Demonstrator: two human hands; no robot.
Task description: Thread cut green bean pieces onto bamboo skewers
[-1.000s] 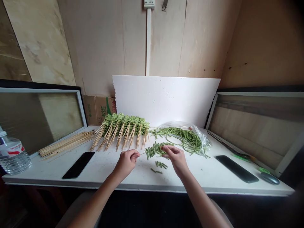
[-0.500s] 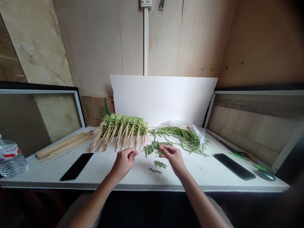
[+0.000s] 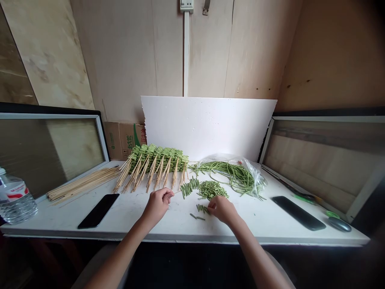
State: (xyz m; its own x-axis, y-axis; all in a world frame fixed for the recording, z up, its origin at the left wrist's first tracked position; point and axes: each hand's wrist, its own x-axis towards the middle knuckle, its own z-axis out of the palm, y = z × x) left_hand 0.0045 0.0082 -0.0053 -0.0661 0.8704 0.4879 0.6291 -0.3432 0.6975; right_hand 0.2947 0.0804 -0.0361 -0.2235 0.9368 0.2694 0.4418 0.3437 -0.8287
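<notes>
My left hand (image 3: 158,204) is closed around the end of a bamboo skewer. Cut green bean pieces (image 3: 190,187) are threaded crosswise along that skewer, which is held above the table. Down at the tabletop, my right hand (image 3: 222,209) pinches at the right end of a short row of bean pieces (image 3: 201,208); its fingertips partly hide the piece between them. A heap of cut bean pieces (image 3: 213,189) lies just behind this hand. Two loose pieces (image 3: 197,217) lie in front of the short row.
Filled bean skewers (image 3: 158,157) are stacked at the back left, beside bare bamboo skewers (image 3: 84,184). Long uncut beans (image 3: 233,172) lie in a plastic bag. Phones (image 3: 98,211) (image 3: 298,212), a water bottle (image 3: 15,196) and a mouse (image 3: 339,224) rest on the white table (image 3: 144,230).
My right hand has moved from the threaded skewer down toward me, to the short row on the table, uncovering the heap. My left hand keeps hold of the skewer, nearly still.
</notes>
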